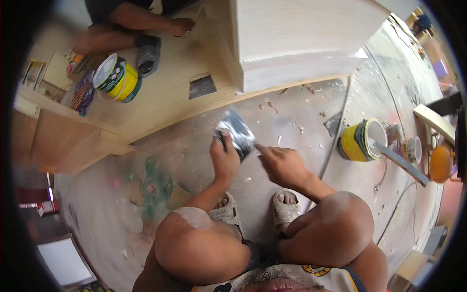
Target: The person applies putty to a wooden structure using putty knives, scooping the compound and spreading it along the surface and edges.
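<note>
Starting at the left, we see a yellow and dark green bucket (130,86) on a pale wooden board (170,109), just beside a co-worker's sandalled foot (148,56). The co-worker's hand (182,27) rests farther over, fingers curled, and below it we find a dark square patch (202,86). Near the middle, our left hand (224,158) grasps a dark flat plate (239,132) (smeared with white, and a little blurred), thumb across its near face. The plate is tilted above the littered floor (255,194), ahead of our sandals (225,213). Our right hand (283,167) is bent at the plate's lower right corner; we cannot tell whether it grips anything. Past it we have a second yellow bucket (355,142), tipped to our view, with a long grey strip (404,164) leaning out over its rim.
</note>
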Available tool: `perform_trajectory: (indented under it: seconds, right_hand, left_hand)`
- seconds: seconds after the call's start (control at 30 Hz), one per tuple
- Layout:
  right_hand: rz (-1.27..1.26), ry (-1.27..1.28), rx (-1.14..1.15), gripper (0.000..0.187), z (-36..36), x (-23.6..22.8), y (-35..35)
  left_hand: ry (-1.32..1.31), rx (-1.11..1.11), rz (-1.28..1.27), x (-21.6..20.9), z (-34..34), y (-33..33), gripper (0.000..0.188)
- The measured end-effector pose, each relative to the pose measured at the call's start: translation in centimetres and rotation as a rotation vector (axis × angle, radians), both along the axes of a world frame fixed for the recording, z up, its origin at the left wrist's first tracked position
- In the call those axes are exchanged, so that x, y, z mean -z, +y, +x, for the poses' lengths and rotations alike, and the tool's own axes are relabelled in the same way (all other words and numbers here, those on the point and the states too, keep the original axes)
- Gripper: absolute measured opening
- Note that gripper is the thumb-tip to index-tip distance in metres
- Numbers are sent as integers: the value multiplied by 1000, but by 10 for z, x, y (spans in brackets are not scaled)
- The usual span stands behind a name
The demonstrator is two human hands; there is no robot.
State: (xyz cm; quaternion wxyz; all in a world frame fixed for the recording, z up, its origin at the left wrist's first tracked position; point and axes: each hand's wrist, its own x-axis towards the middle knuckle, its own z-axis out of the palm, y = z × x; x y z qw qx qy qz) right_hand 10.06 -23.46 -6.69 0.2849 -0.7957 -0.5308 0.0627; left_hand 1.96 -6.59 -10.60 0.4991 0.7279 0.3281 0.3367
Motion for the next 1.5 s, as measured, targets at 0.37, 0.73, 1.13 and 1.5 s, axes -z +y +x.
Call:
perform_trajectory:
  seconds: [0.37,0.73,1.13,1.5]
  right_hand:
    - [-17,350,554,22,83,18,-87]
    - [150,614,1037,16,43,51,-228]
    - [501,532,1178,12,31,26,-259]
    - [468,660,833,16,82,91,-267]
  left_hand:
    - [150,284,-523,-1,-12,8,38]
    - [578,1013,80,-102,38,31,35]
    - [569,1269,308,-110,119,-63,21]
    - [443,1119,837,-235,101,3,27]
